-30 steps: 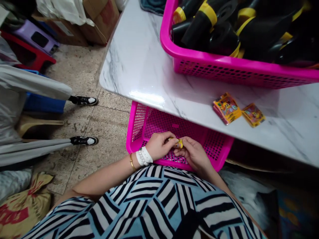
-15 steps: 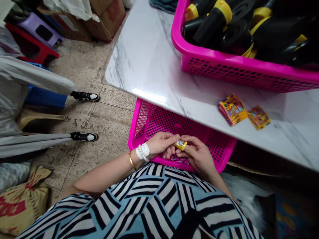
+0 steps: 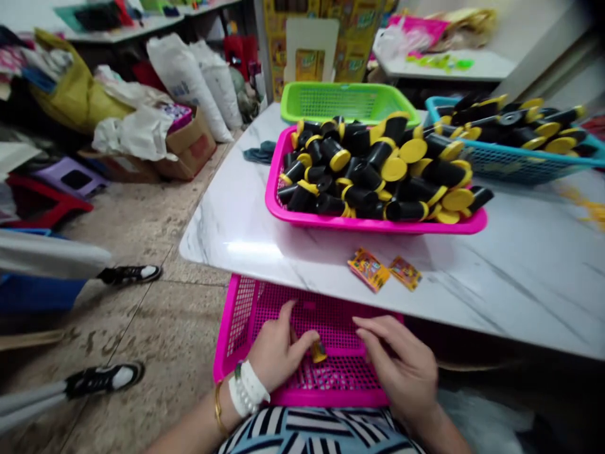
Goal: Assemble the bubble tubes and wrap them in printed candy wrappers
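Note:
My left hand (image 3: 278,352), with a white band and bracelets at the wrist, is over the lower pink basket (image 3: 220,359). Its index finger points up and away. At its thumb tip is a small rolled yellow printed paper (image 3: 319,352); the other fingers are mostly hidden behind the thumb. My right hand (image 3: 401,362) hovers at the basket's right side, fingers extended and slightly apart, holding nothing visible. On the table edge ahead lie a small stack of yellow-and-red printed cards (image 3: 369,270) and a thinner printed card pile (image 3: 405,272).
An upper pink basket (image 3: 274,205) full of black tubes with yellow caps stands on the marbled table (image 3: 222,221). Behind it are a green basket (image 3: 350,104) and a blue basket (image 3: 515,164) with similar tubes. At left, a person's shoes (image 3: 106,378) are on the floor.
The view has tilted up, showing more of the table and room. My hands have moved apart; my right hand has let go of the yellow paper, which stays by my left thumb.

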